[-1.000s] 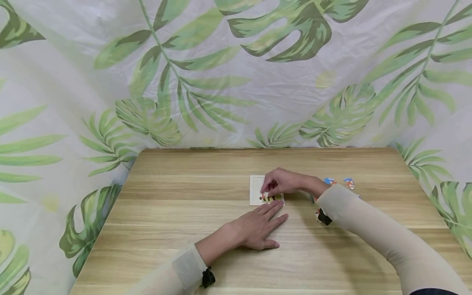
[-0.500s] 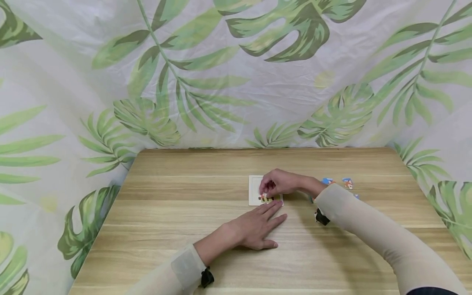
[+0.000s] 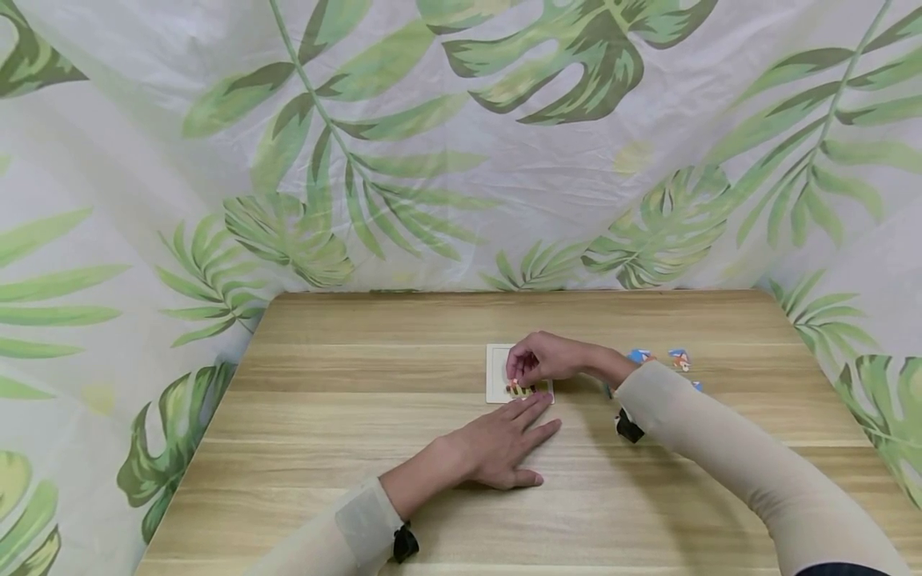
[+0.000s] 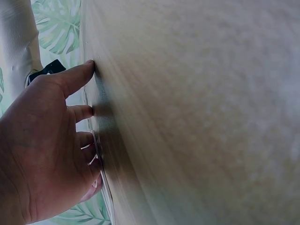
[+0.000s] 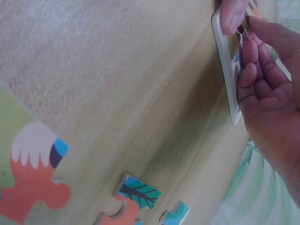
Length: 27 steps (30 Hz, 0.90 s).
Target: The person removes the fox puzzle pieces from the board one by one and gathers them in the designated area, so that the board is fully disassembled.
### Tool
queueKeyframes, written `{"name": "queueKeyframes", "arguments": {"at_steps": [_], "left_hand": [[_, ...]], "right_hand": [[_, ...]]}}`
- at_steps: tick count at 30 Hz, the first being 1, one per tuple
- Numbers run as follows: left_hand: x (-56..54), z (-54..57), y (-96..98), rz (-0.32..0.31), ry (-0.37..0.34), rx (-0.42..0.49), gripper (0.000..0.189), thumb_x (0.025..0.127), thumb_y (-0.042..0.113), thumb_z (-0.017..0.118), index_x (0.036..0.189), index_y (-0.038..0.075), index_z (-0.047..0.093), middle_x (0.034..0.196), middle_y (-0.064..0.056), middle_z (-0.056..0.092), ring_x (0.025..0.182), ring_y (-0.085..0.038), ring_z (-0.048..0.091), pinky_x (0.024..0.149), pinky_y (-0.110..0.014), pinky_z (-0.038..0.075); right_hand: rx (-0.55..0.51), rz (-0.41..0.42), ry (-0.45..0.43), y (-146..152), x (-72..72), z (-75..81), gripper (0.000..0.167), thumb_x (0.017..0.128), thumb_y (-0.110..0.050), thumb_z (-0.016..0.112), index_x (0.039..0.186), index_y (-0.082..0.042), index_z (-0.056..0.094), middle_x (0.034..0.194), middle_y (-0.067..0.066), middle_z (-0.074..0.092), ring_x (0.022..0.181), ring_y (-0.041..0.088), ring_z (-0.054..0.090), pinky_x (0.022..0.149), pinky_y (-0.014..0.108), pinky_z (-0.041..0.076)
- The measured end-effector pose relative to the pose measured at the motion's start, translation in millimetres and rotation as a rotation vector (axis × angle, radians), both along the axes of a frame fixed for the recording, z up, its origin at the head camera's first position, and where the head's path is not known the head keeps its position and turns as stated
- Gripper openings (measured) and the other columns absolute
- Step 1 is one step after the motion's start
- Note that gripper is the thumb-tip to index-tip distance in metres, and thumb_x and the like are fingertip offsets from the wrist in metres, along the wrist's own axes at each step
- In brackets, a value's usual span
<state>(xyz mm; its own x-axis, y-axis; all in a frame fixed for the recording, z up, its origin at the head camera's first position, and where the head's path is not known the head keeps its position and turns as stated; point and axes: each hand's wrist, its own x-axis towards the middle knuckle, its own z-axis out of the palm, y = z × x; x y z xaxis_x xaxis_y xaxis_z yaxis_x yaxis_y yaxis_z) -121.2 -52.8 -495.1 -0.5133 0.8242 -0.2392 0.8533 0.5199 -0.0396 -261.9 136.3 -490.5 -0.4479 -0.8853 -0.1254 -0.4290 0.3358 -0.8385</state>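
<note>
A small white puzzle tray (image 3: 495, 376) lies on the table, with a striped, yellowish printed part (image 3: 522, 391) along its near side. My right hand (image 3: 551, 357) reaches over the tray from the right. Its thumb and curled index finger pinch a small puzzle piece (image 5: 246, 27) at the tray, mostly hidden by the fingers in the right wrist view. My left hand (image 3: 500, 445) lies palm down in front, fingers spread. Some of its fingertips rest on the tray's near edge; its thumb (image 4: 79, 78) touches the tabletop.
Loose puzzle pieces lie right of the tray, partly behind the right forearm: one with orange and blue (image 3: 679, 358), another blue one (image 3: 639, 354). Close to the right wrist camera are an orange-and-green piece (image 5: 33, 159) and a leaf-printed piece (image 5: 140, 192). Patterned cloth (image 3: 432, 160) hangs behind the table.
The right hand's fingers have shifted slightly and curled in more over the tray. The left hand and the tray have stayed in place.
</note>
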Motion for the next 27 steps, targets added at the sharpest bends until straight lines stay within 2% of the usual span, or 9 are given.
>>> {"name": "queueKeyframes", "arguments": {"at_steps": [10,23,27], "left_hand": [[0.0,-1.5,-0.4,-0.005,0.02,-0.011,0.082,0.107,0.066,0.041,0.171,0.018,0.023,0.178,-0.015,0.01,0.165,-0.026,0.008,0.132,-0.036,0.017],[0.1,-2.0,-0.8,-0.002,0.002,0.014,0.081,0.107,0.066,0.042,0.17,0.018,0.025,0.178,-0.016,0.01,0.165,-0.027,0.009,0.132,-0.036,0.016],[-0.3,-2.9,-0.5,-0.002,0.005,0.012,0.081,0.107,0.066,0.042,0.17,0.018,0.025,0.178,-0.016,0.01,0.165,-0.027,0.009,0.132,-0.036,0.016]], "right_hand": [[-0.027,-0.042,-0.074,2,1.5,-0.9,0.008,0.094,0.007,0.073,0.101,0.003,0.075,0.091,0.013,0.074,0.083,0.014,0.065,0.075,0.023,0.056],[-0.035,-0.111,-0.087,9,0.9,1.7,0.01,0.097,0.002,0.073,0.106,0.001,0.077,0.092,0.011,0.075,0.083,0.013,0.067,0.075,0.024,0.057],[-0.04,-0.123,-0.059,13,1.2,3.0,0.011,0.097,0.001,0.073,0.107,0.0,0.077,0.093,0.011,0.076,0.082,0.012,0.068,0.075,0.024,0.057]]}}
